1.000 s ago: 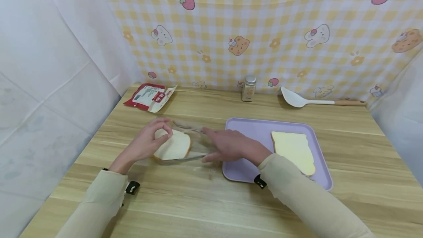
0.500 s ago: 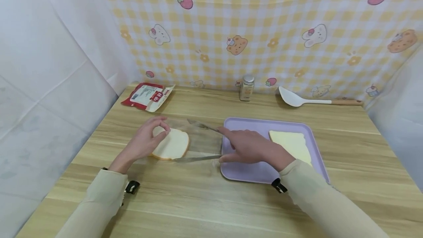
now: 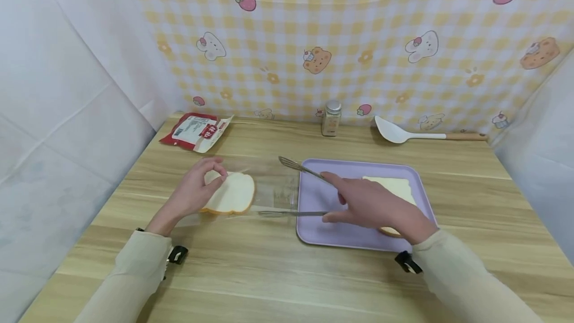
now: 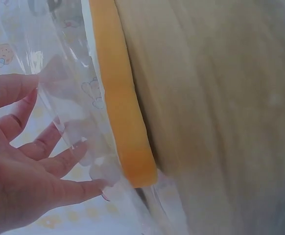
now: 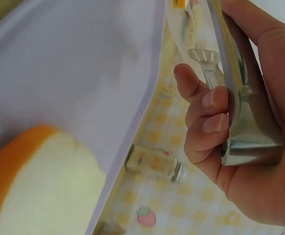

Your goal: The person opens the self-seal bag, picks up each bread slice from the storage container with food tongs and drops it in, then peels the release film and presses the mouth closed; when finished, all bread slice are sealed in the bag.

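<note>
From the head view, your left hand (image 3: 190,193) is toward the left edge of the surface (image 3: 260,273), its grip closed down to thumb and forefinger, which meet on the clear bag (image 3: 278,188). The bagged bread slice (image 3: 233,193) lies flat beside that hand, its brown crust facing the near edge, and the film runs on toward the tray (image 3: 350,236). Your right hand (image 3: 367,201) is above the tray with its grip around the metal tongs (image 3: 314,213) — their two arms stand well apart, slotted tips reaching past the tray's left edge, the lower one over the film. A second slice (image 3: 394,183) rests on the tray's right half, partly hidden by your right hand. The packet (image 3: 193,131) sits in the surface's far left corner, the jar (image 3: 332,119) stands by the far edge, and the white spatula (image 3: 394,132) lies toward the far right corner.

From the left wrist, you have thumb and forefinger together at the film, the other fingers spread against it, with the crust of the bagged slice just beyond.

From the right wrist, your fingers curl about the tongs' handle — a firm hold — with the tray, the second slice and the jar beside it.
</note>
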`<state>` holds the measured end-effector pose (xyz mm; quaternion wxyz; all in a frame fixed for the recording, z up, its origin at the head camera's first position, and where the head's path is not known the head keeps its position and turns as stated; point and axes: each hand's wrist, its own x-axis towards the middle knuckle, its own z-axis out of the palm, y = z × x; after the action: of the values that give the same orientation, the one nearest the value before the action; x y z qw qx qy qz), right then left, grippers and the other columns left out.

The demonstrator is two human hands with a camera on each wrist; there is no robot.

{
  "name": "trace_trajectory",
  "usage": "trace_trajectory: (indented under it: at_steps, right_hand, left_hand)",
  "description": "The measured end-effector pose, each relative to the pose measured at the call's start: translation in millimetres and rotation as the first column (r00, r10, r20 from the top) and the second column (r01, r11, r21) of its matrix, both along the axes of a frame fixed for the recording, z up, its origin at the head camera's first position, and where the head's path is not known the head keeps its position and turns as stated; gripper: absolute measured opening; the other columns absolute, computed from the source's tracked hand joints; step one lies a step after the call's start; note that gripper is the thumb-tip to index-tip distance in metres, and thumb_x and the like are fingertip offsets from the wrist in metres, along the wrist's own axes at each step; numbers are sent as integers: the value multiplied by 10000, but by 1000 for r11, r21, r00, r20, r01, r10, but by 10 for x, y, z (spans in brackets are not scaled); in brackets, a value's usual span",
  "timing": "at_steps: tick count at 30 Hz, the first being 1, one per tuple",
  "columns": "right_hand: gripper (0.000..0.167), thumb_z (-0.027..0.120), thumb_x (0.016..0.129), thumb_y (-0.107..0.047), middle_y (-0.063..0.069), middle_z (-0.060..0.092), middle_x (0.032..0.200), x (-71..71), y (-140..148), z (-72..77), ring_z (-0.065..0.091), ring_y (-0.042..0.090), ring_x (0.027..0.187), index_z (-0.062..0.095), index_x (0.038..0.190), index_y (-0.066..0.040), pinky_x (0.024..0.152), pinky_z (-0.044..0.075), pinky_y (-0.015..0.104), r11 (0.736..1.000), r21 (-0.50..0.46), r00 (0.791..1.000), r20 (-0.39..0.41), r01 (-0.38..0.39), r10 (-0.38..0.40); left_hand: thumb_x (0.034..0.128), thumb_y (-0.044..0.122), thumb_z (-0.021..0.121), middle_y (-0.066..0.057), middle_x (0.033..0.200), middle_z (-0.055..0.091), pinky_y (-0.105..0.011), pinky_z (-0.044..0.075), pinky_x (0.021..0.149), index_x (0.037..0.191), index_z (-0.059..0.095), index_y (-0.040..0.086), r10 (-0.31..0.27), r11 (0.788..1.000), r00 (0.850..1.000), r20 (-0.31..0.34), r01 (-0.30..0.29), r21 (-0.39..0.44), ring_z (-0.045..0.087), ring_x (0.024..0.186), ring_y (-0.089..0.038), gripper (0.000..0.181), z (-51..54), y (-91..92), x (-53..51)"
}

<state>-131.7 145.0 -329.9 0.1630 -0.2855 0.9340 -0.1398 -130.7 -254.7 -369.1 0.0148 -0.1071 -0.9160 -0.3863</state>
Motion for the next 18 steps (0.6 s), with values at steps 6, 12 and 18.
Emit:
trace_trajectory:
  at_steps: [6, 12, 18]
  right_hand:
    - [956, 740, 912, -641, -63, 630, 935, 215, 412, 78, 450, 52, 567, 325, 1643, -186, 572, 418, 258, 995, -31, 995, -41, 92, -93]
    - [966, 727, 940, -611, -13, 636, 943, 490, 802, 80, 468, 63, 555, 266, 1646, -140, 542, 415, 260, 958, -127, 961, -73, 258, -269]
    - [967, 733, 957, -567, -9, 609, 886, 839, 1054, -25, 471, 68, 590, 260, 1640, -71, 545, 393, 258, 892, -153, 889, -117, 424, -443]
  left_hand:
    - [1054, 84, 611, -284, 1547, 486, -697, 299, 1192, 1054, 648, 50, -8, 1000, 1000, 21, 8, -12, 403, 1474, -524, 50, -5, 22, -37]
    - [1059, 99, 613, -289, 1541, 492, -707, 297, 1182, 1055, 644, 52, -30, 1000, 999, 12, 30, 3, 392, 1477, -522, 56, -20, 3, -49]
    - [1052, 108, 611, -305, 1533, 496, -713, 297, 1171, 1037, 643, 49, -33, 999, 999, 12, 32, 12, 396, 1470, -531, 69, -4, -21, -41]
